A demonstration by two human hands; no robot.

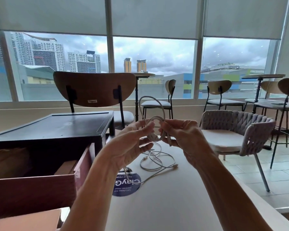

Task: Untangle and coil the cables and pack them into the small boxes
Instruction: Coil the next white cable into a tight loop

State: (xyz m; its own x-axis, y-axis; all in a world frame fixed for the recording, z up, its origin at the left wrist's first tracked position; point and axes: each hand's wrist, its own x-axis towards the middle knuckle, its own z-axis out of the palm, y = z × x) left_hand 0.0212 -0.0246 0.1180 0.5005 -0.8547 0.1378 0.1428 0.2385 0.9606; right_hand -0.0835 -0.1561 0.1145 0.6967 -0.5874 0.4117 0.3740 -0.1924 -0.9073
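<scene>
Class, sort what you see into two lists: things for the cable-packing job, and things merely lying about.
Job: white cable held by left hand and right hand; loose cables on table.
Lying about: blue sticker; woven chair; wooden chair.

Two hands: left hand (pixel 128 147), right hand (pixel 187 139); one lifted cable (pixel 154 137); one blue sticker (pixel 123 189); one woven armchair (pixel 237 130)
</scene>
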